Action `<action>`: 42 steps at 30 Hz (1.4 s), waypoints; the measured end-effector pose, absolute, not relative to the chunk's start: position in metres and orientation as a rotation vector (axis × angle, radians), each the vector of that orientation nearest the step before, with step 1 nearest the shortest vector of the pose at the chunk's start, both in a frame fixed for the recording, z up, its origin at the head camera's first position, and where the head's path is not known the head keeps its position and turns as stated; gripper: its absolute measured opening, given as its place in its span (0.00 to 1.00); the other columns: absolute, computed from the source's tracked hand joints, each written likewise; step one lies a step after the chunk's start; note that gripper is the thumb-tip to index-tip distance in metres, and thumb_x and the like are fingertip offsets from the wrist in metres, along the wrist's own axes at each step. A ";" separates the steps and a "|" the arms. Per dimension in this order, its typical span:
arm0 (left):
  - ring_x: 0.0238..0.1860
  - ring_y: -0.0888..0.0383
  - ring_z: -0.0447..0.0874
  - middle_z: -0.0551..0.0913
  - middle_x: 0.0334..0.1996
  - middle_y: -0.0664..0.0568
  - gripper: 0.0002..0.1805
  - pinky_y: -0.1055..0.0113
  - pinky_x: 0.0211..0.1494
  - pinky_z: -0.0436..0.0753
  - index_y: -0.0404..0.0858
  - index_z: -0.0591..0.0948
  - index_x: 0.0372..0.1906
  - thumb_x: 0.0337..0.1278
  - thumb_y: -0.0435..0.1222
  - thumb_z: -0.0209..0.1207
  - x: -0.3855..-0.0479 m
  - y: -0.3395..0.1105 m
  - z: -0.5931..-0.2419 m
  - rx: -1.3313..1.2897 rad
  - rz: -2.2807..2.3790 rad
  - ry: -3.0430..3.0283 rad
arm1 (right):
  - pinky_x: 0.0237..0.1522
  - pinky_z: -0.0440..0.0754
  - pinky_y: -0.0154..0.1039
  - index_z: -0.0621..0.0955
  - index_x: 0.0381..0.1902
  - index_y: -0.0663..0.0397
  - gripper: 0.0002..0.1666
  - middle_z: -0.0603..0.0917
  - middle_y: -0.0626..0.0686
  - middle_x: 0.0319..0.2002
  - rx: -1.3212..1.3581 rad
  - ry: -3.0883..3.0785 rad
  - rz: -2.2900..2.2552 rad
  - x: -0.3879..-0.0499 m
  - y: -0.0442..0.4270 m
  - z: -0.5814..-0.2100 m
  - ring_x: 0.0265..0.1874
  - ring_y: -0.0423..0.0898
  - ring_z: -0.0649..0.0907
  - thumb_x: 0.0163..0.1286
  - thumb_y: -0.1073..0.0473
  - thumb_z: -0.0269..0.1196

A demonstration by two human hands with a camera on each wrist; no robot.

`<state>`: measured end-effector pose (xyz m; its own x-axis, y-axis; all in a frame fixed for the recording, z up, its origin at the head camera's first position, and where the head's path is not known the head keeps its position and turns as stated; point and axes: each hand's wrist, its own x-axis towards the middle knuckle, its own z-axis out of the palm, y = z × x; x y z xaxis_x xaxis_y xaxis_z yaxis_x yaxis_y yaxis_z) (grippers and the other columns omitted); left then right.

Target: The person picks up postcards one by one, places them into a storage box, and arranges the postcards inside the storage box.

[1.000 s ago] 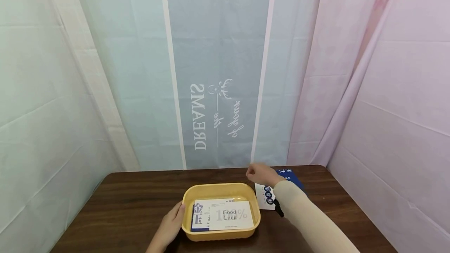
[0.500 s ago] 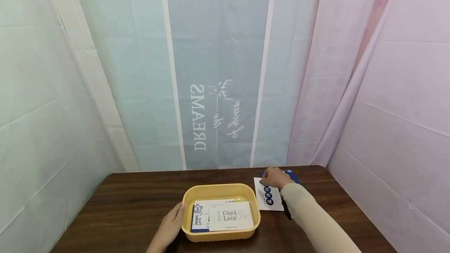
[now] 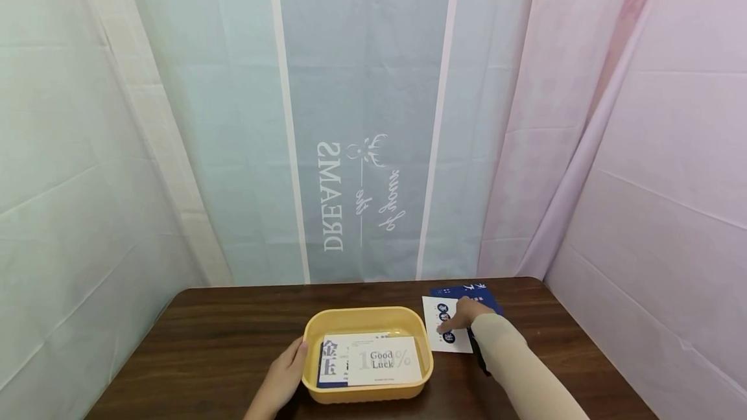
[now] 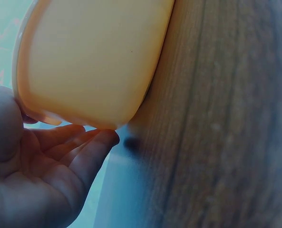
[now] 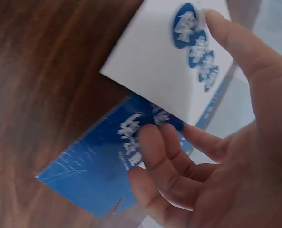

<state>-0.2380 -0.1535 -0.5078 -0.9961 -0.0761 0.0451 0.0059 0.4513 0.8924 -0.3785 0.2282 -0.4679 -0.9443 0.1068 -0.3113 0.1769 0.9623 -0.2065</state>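
My left hand grips the left side of a yellow plastic basin. In the left wrist view, its fingers lie against the outer wall of the basin. Inside the basin lie a white card reading "Good Luck" and, partly under it, other white and blue cards. On the right, my right hand is over a white card with blue ovals. Its thumb touches that card, and the index fingertip is at its edge. The other fingers bend over a glossy blue card, partly covered by the white one.
Everything stands on a dark wooden table. Behind the far edge hangs a pale blue curtain with lettering, and light cloth walls stand on both sides.
My right hand has moved right and toward me, from the far left corner of the white card to over its right part. My left hand and the basin have stayed put.
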 end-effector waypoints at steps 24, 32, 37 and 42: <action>0.66 0.33 0.69 0.73 0.65 0.31 0.35 0.34 0.65 0.68 0.27 0.69 0.70 0.79 0.54 0.42 -0.238 -0.154 -0.509 0.073 -1.635 -2.609 | 0.60 0.71 0.69 0.60 0.69 0.77 0.69 0.65 0.79 0.64 0.277 2.826 -0.533 -0.385 0.231 -0.478 0.61 0.72 0.71 0.45 0.40 0.82; 0.66 0.33 0.69 0.74 0.64 0.31 0.35 0.34 0.64 0.69 0.27 0.69 0.70 0.79 0.54 0.41 -0.238 -0.155 -0.510 0.074 -1.619 -2.612 | 0.60 0.71 0.68 0.58 0.69 0.77 0.66 0.67 0.79 0.63 0.210 2.818 -0.565 -0.384 0.231 -0.477 0.61 0.74 0.71 0.48 0.45 0.81; 0.64 0.33 0.71 0.74 0.63 0.30 0.36 0.35 0.62 0.71 0.26 0.69 0.69 0.80 0.54 0.41 -0.239 -0.155 -0.509 0.042 -1.600 -2.624 | 0.61 0.69 0.69 0.58 0.67 0.79 0.46 0.73 0.78 0.56 0.131 2.861 -0.641 -0.386 0.230 -0.477 0.54 0.69 0.76 0.64 0.59 0.69; 0.65 0.32 0.70 0.73 0.64 0.29 0.36 0.35 0.63 0.71 0.25 0.69 0.69 0.80 0.54 0.41 -0.240 -0.154 -0.508 0.064 -1.591 -2.645 | 0.54 0.77 0.65 0.61 0.64 0.78 0.33 0.74 0.74 0.51 0.086 2.964 -0.762 -0.390 0.225 -0.478 0.45 0.62 0.79 0.65 0.65 0.58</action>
